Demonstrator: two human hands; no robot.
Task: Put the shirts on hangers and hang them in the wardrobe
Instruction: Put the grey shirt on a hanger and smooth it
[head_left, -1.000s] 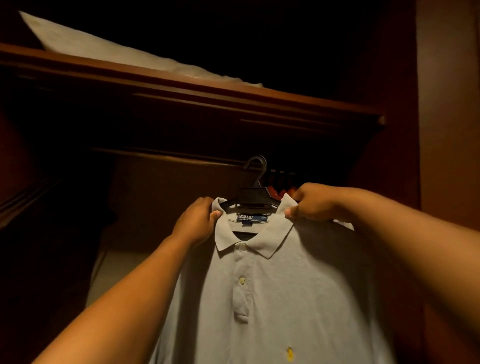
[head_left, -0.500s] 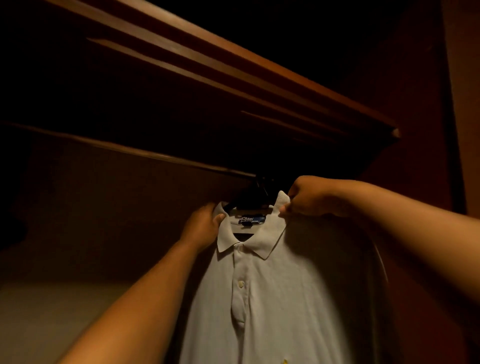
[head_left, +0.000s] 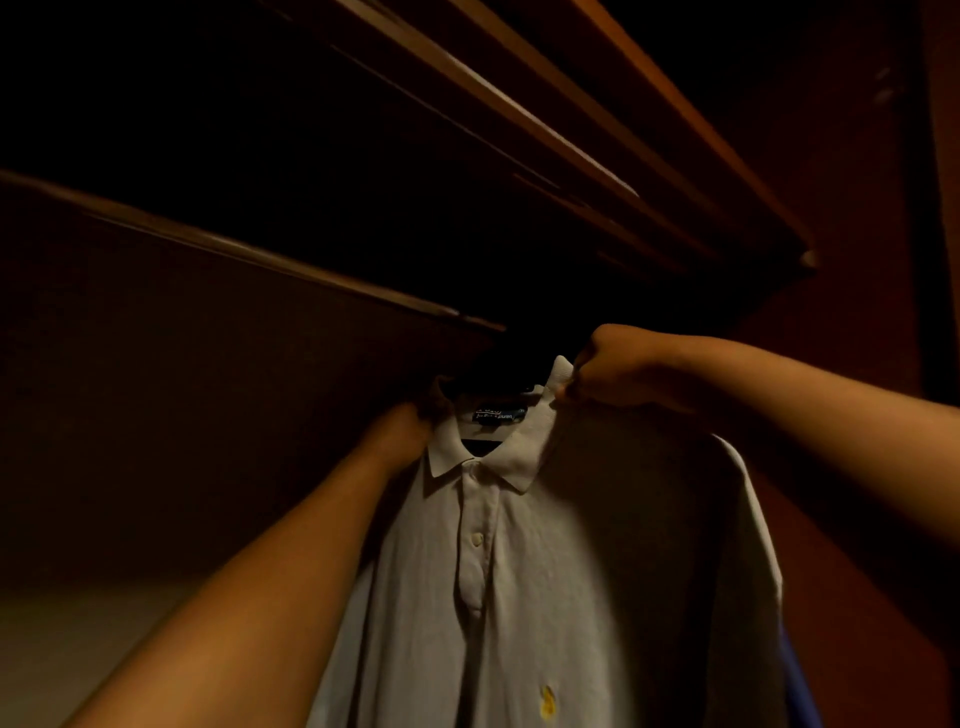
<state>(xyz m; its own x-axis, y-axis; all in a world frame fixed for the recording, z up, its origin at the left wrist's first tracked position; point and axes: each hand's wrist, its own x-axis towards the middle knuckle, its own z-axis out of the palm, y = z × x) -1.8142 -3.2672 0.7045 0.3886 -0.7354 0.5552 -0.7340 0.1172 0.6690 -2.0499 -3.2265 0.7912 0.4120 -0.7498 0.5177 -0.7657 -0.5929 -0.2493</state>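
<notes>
A pale polo shirt (head_left: 545, 571) with a small yellow chest logo hangs on a black hanger (head_left: 498, 379) inside a dark wooden wardrobe. My left hand (head_left: 405, 431) grips the shirt's shoulder beside the collar's left side. My right hand (head_left: 613, 369) pinches the collar's right tip and the shoulder below it. The hanger's hook is lost in shadow, right under the wardrobe rail (head_left: 260, 249); I cannot tell whether it sits on the rail.
A wooden shelf (head_left: 597, 171) runs overhead, slanting down to the right. The wardrobe's side wall (head_left: 857, 208) stands close on the right. A strip of blue fabric (head_left: 800, 686) shows behind the shirt's right edge. The pale wardrobe floor (head_left: 62, 649) lies lower left.
Both hands have carried the shirt up and deeper into the wardrobe. The hanger's hook, plain a second ago, is now hidden in the dark under the rail.
</notes>
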